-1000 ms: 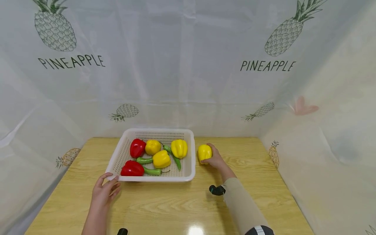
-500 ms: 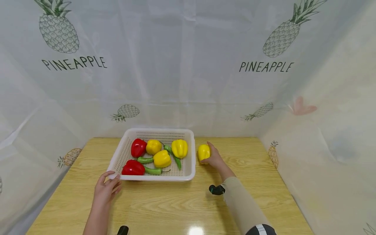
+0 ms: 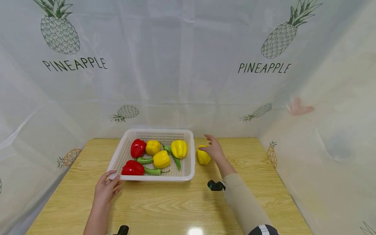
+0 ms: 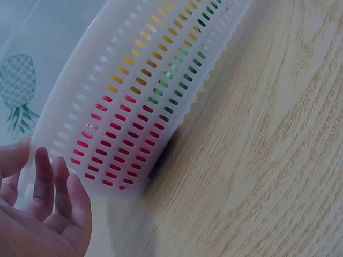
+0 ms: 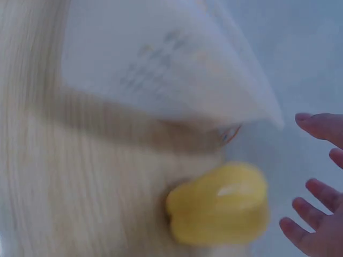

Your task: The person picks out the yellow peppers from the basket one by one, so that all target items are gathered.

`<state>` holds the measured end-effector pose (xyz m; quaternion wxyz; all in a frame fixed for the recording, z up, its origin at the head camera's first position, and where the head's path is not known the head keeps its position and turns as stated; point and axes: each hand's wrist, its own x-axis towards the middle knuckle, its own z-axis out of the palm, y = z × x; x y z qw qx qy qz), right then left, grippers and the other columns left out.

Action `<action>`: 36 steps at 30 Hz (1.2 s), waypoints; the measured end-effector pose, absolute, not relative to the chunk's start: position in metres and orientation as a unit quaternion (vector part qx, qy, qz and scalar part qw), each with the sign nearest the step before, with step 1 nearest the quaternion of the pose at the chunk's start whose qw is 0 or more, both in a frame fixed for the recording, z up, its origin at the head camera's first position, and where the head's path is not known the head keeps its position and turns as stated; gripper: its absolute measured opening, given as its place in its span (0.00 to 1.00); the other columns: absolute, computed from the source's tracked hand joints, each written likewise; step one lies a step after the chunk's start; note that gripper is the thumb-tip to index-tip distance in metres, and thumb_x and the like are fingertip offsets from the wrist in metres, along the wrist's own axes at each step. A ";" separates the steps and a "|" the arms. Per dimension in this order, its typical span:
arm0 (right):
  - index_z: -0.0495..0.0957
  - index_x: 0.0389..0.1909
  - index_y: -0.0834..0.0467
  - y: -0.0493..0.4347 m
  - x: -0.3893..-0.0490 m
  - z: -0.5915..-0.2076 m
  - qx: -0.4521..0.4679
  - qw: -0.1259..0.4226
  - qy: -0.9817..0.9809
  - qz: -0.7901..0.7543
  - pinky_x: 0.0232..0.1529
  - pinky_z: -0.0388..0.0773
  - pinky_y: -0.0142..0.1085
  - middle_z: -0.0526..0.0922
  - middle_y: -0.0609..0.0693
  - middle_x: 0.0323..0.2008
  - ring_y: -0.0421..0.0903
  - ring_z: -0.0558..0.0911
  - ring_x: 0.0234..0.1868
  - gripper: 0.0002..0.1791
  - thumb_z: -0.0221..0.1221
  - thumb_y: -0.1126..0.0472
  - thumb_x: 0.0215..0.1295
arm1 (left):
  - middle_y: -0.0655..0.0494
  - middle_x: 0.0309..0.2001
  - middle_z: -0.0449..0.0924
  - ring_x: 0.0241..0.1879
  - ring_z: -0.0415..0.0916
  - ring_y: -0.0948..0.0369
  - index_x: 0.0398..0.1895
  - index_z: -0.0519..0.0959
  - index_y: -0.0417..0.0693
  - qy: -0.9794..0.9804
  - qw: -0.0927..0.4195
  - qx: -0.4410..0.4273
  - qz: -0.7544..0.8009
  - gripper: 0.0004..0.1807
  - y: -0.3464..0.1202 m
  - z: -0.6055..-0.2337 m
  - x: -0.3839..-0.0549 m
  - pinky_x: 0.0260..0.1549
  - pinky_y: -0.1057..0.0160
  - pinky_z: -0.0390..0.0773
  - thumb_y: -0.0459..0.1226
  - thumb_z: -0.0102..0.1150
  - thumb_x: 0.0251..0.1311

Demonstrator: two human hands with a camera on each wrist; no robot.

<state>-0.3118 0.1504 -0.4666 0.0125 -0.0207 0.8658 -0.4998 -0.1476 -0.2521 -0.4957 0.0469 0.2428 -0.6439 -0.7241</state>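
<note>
A white plastic basket [image 3: 158,178] stands on the wooden table, holding red bell peppers [image 3: 133,167], yellow bell peppers [image 3: 161,159] and long green peppers [image 3: 153,171]. At its near left corner my left hand [image 3: 104,189] grips the rim between thumb and fingers; the left wrist view shows the other fingers [image 4: 43,182] loosely bent outside the wall. Another yellow bell pepper [image 3: 203,157] lies on the table just right of the basket. Over it, my right hand [image 3: 215,150] is raised with spread fingers, holding nothing; the right wrist view shows this pepper [image 5: 220,206] apart from the fingertips.
Behind the table hangs a pale curtain [image 3: 176,81] printed with pineapples, wrapping round both sides. Bare wood [image 3: 164,202] shows in front of the basket and to the right of the loose pepper. A dark camera mount [image 3: 215,185] sticks out from the right sleeve.
My right hand has let go of the yellow bell pepper beside the basket and lifted off it, fingers spreading. The left hand keeps its grip on the basket corner.
</note>
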 end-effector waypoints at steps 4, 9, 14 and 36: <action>0.64 0.69 0.55 0.135 -0.309 -0.453 -0.034 0.033 0.853 -0.521 0.57 0.71 0.55 0.67 0.61 0.66 0.63 0.68 0.63 0.39 0.69 0.62 0.58 | 0.71 0.31 0.79 0.31 0.78 0.67 0.56 0.67 0.49 -0.641 0.048 0.235 -0.729 0.17 -0.254 -0.498 -0.148 0.30 0.68 0.80 0.37 0.57 0.68; 0.66 0.68 0.55 0.117 -0.309 -0.448 -0.052 0.056 0.843 -0.532 0.52 0.76 0.50 0.72 0.60 0.61 0.60 0.73 0.57 0.38 0.70 0.62 0.57 | 0.70 0.29 0.79 0.32 0.79 0.66 0.54 0.65 0.52 -0.636 0.037 0.235 -0.734 0.15 -0.255 -0.501 -0.149 0.33 0.66 0.82 0.38 0.56 0.69; 0.67 0.67 0.57 0.101 -0.308 -0.447 -0.080 0.088 0.829 -0.547 0.48 0.78 0.46 0.73 0.62 0.60 0.58 0.76 0.54 0.36 0.69 0.65 0.58 | 0.68 0.27 0.79 0.31 0.80 0.66 0.52 0.66 0.56 -0.623 0.035 0.242 -0.743 0.12 -0.254 -0.501 -0.150 0.35 0.65 0.82 0.38 0.55 0.70; 0.68 0.65 0.58 0.061 -0.312 -0.456 -0.121 0.188 0.821 -0.526 0.53 0.76 0.50 0.71 0.62 0.61 0.57 0.74 0.57 0.35 0.69 0.67 0.57 | 0.66 0.27 0.81 0.30 0.80 0.64 0.49 0.68 0.58 -0.632 0.039 0.253 -0.731 0.15 -0.256 -0.503 -0.149 0.35 0.64 0.82 0.44 0.62 0.65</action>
